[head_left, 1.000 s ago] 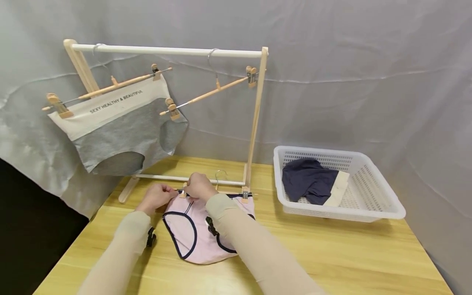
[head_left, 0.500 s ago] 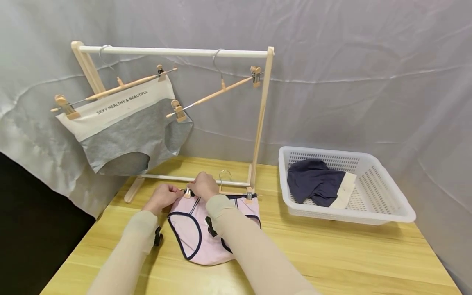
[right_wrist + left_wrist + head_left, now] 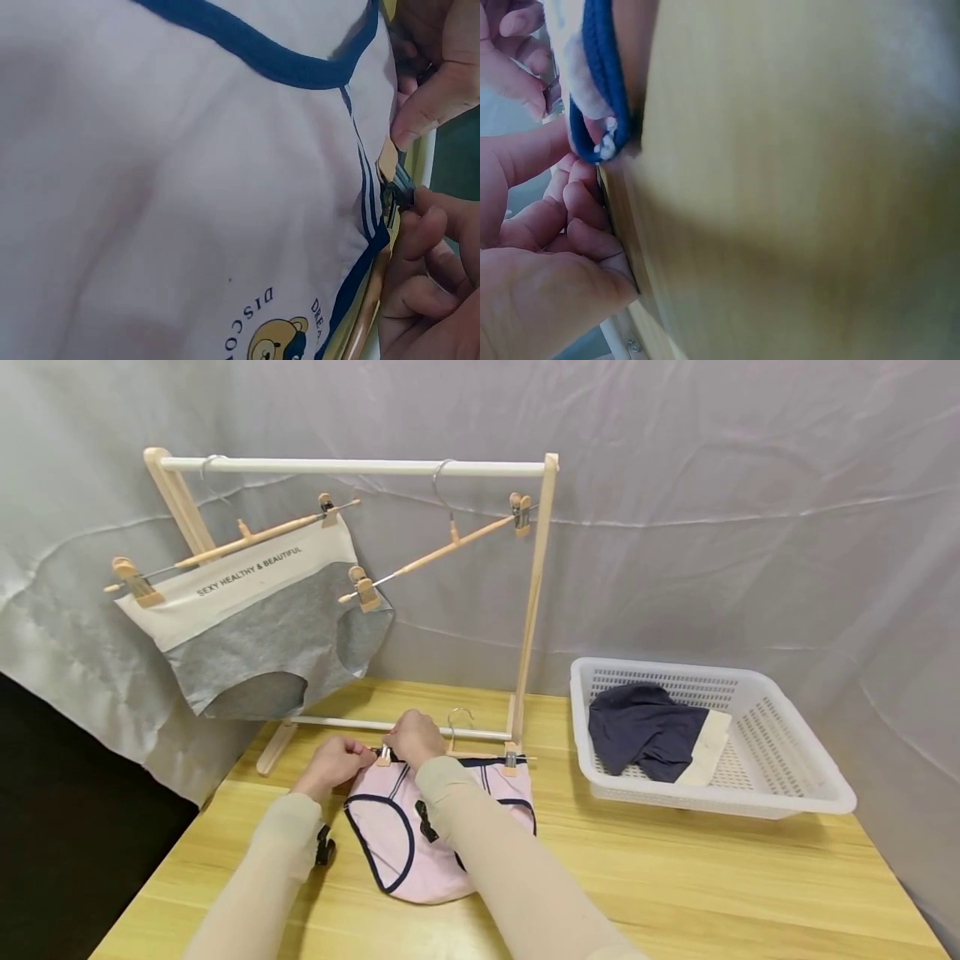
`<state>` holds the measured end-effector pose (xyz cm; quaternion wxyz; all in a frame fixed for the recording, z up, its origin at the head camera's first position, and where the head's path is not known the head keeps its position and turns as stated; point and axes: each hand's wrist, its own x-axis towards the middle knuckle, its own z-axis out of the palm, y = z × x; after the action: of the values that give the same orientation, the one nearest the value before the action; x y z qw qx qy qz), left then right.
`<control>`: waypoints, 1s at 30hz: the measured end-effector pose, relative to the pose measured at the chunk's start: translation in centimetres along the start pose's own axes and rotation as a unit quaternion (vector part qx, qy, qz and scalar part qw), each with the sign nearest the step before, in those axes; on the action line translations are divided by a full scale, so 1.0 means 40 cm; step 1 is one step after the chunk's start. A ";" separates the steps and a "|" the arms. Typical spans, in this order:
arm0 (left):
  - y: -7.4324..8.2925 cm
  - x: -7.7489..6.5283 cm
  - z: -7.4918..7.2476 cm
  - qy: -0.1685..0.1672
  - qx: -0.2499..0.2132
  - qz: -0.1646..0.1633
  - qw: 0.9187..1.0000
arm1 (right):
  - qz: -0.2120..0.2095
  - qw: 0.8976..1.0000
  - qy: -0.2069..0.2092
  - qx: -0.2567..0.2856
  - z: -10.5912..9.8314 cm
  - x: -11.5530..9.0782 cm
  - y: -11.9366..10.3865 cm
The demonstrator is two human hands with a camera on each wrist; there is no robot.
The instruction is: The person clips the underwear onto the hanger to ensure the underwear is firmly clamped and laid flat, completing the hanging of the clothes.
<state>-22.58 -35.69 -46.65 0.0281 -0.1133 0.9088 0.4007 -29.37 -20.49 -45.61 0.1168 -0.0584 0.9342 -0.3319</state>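
Observation:
Pink underpants (image 3: 438, 872) with navy trim lie on the table below a clip hanger (image 3: 480, 753). The hanger's right clip (image 3: 511, 760) grips the waistband on that side. My left hand (image 3: 333, 764) pinches the left end of the waistband between thumb and fingers; the left wrist view shows the navy edging (image 3: 604, 67) beside it. My right hand (image 3: 415, 739) pinches the left clip (image 3: 384, 755) at the same waistband. In the right wrist view the clip's wooden tip (image 3: 388, 159) sits at the cloth's edge, and a bear print (image 3: 279, 341) shows lower down.
Behind the hands stands a rack (image 3: 352, 466), bearing grey underpants (image 3: 255, 652) on one hanger and a second hanger (image 3: 431, 556) with nothing clipped on. To the right, a white basket (image 3: 806, 777) holds a navy garment (image 3: 641, 731) with a cream band. Grey cloth hangs behind.
The head view has shifted slightly. Both hands stay at the left clip and waistband end; the right hand covers less of the clip than a second ago.

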 end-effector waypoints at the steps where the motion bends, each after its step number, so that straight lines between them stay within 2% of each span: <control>1: -0.001 -0.001 0.002 0.000 -0.003 0.004 1.000 | -0.001 1.000 -0.001 0.004 -0.001 -0.001 0.001; 5: -0.013 -0.007 0.001 -0.010 -0.043 0.007 0.999 | -0.022 0.999 -0.008 0.031 -0.002 0.002 0.007; 8: -0.022 -0.011 -0.006 -0.029 -0.083 0.003 0.996 | -0.042 0.997 -0.019 0.064 -0.020 -0.006 -0.002; 11: -0.022 -0.015 -0.013 -0.038 -0.104 -0.002 0.994 | -0.044 0.993 -0.039 0.102 -0.045 -0.013 -0.010; 13: -0.020 -0.017 -0.014 -0.041 -0.111 0.001 0.993 | -0.034 0.990 -0.049 0.126 -0.050 -0.005 -0.009; 19: -0.013 -0.010 -0.007 -0.044 -0.115 0.012 0.992 | -0.022 0.986 -0.042 0.157 -0.063 -0.001 -0.003; 24: -0.012 -0.004 -0.004 -0.042 -0.117 0.006 0.992 | -0.007 0.968 -0.080 0.239 -0.068 0.001 -0.002; 28: -0.018 -0.005 -0.007 -0.047 -0.113 0.003 0.993 | -0.006 0.956 -0.108 0.272 -0.067 0.002 -0.004; 30: -0.020 -0.006 -0.008 -0.046 -0.108 0.000 0.993 | -0.008 0.954 -0.117 0.277 -0.065 0.003 -0.005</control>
<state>-22.14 -36.39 -46.98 0.0574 -0.0967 0.8578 0.5015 -30.16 -19.09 -43.56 0.2341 -0.0701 0.7851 -0.5691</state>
